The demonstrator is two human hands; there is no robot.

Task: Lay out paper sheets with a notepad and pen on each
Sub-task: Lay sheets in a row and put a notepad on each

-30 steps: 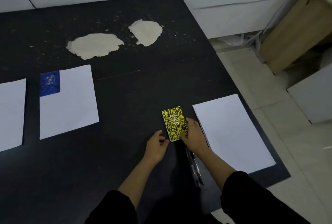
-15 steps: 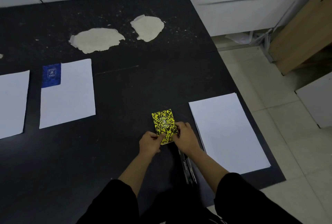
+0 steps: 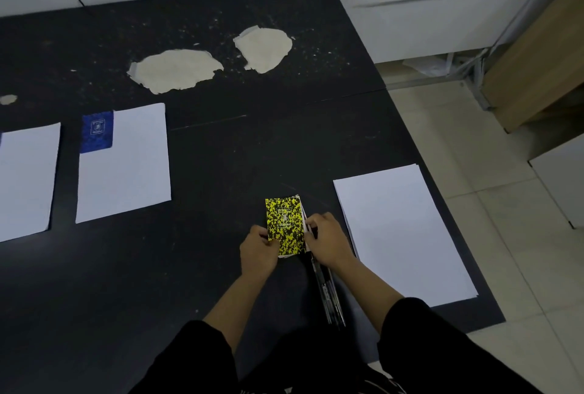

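A yellow-and-black speckled notepad (image 3: 283,223) tops a small stack near the table's front middle. My left hand (image 3: 257,251) pinches its lower left edge. My right hand (image 3: 327,243) grips the right edge of the stack, where white page edges show. Several dark pens (image 3: 328,295) lie under my right wrist. A stack of white paper (image 3: 401,232) lies just to the right. Further left, a single sheet (image 3: 126,169) carries a blue notepad (image 3: 96,131) in its top left corner. Another sheet (image 3: 25,178) lies at the left border.
The black table (image 3: 221,147) has two pale patches (image 3: 180,69) of worn surface at the back. Its right edge drops to a tiled floor (image 3: 505,235). A cardboard box (image 3: 537,61) and a metal frame stand on the floor at the right.
My left hand has come in from the left and taken the yellow notepad's lower left edge. My right hand stays on the stack's right side. The view has shifted a little.
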